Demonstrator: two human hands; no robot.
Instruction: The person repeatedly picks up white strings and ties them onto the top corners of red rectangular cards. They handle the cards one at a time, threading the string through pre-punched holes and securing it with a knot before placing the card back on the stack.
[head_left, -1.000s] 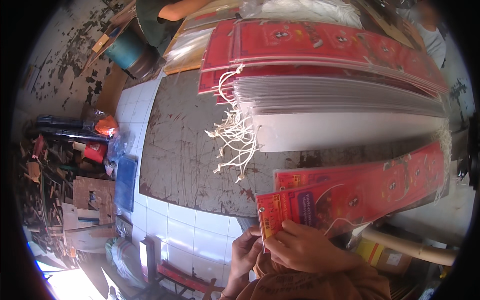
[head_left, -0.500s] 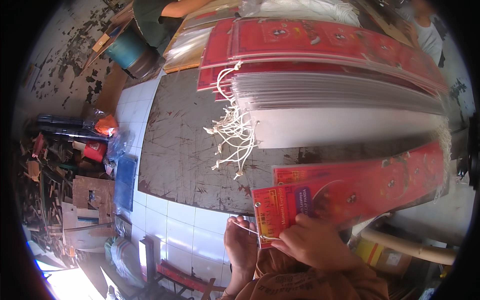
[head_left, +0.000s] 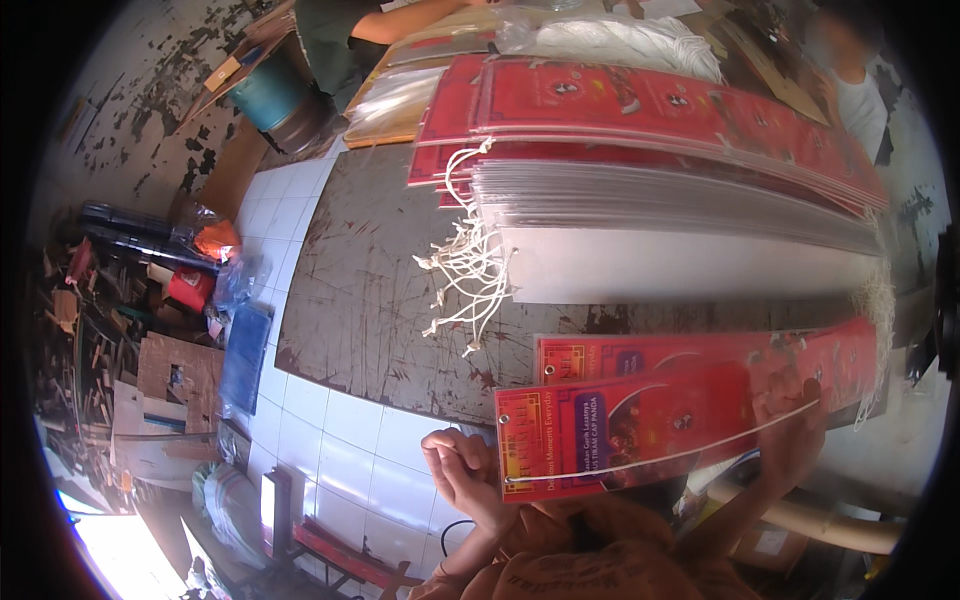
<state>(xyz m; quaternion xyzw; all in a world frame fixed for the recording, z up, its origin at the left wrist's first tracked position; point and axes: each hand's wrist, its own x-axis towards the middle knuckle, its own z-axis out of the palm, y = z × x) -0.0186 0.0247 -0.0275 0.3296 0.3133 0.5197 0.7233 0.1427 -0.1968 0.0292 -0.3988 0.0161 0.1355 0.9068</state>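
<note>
A long red printed banner [head_left: 660,415] with a yellow end panel lies near the table's front edge, with an eyelet at each corner of its left end. A white cord [head_left: 640,459] runs from the lower eyelet, stretched across the banner face to my right hand [head_left: 788,435], which is closed on it towards the right end. My left hand [head_left: 468,480] is off the banner's left end with its fingers curled; what it may hold is hidden. A second red banner [head_left: 560,355] lies just beneath and behind.
A thick stack of banners [head_left: 690,262], white backs up, has knotted white cords [head_left: 470,265] hanging at its left end. More red banners [head_left: 620,95] are behind it. Loose cord strands [head_left: 874,330] hang at the right. Other people are at the far side of the scratched grey table [head_left: 350,270].
My right hand has moved from the banner's left end far to the right, drawing the cord through the eyelet. My left hand has shifted slightly left, away from the banner.
</note>
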